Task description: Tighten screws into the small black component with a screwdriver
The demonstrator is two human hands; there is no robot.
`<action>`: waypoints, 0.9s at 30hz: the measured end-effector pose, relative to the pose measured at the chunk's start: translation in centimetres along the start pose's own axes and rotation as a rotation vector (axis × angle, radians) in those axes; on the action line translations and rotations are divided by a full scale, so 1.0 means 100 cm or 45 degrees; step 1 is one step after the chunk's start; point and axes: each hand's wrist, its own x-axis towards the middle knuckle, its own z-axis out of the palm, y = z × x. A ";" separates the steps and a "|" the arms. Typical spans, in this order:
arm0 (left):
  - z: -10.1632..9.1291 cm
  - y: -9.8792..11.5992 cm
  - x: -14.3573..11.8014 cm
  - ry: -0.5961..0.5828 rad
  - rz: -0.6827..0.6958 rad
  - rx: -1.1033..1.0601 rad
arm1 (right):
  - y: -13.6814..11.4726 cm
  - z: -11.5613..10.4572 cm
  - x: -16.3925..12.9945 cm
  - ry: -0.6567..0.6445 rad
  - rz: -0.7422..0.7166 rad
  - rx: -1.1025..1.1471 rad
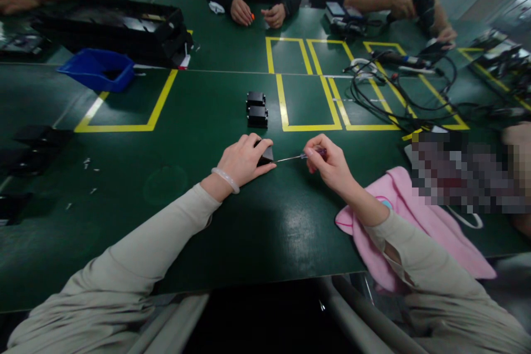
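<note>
My left hand [243, 161] is closed round a small black box [266, 156] on the green table, its fingers covering most of the box. Between the fingers of my right hand [327, 160] is a thin screwdriver [292, 159] with a dark handle. Its metal shaft lies almost level and points left, the tip at the right side of the box by my left fingertips. Whether the tip touches a screw is too small to tell. Just beyond my left hand stand two similar black boxes [257, 116], one behind the other, with small metal bits at their sides.
A blue bin [102, 69] and a long black tray [120, 27] stand at the back left. Small metal pieces [86, 163] and black parts [31, 152] lie left. Black cables [398, 88] spread at right; a pink cloth [398, 199] lies under my right forearm. Other people sit opposite.
</note>
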 end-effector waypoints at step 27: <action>0.002 -0.002 0.000 0.002 -0.002 -0.021 | 0.002 0.001 -0.001 0.019 0.028 0.002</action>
